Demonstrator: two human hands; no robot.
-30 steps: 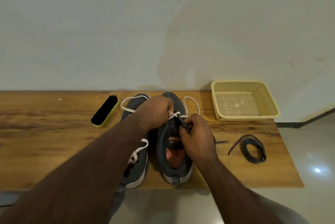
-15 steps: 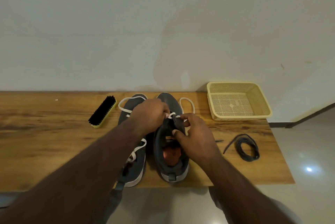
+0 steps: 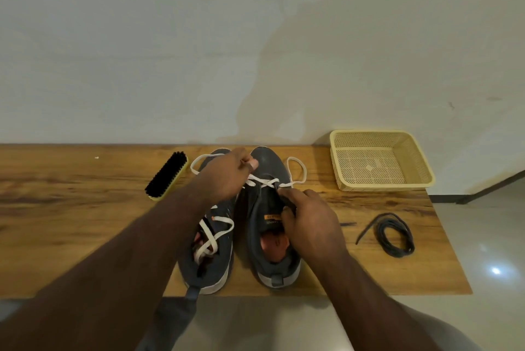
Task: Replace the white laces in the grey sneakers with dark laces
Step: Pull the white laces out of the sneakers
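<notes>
Pinching the white lace near the toe of the right-hand grey sneaker, the left hand has its fingers curled round the lace's left strand. Just nearer the person, the right hand grips the side of that sneaker's tongue with curled fingers. One crossing of the lace lies between the two hands, with a loose loop trailing to the right. Beside the left hand and under its forearm sits the other grey sneaker, laced in white. Well right of the right hand, coiled dark laces rest on the wooden table.
</notes>
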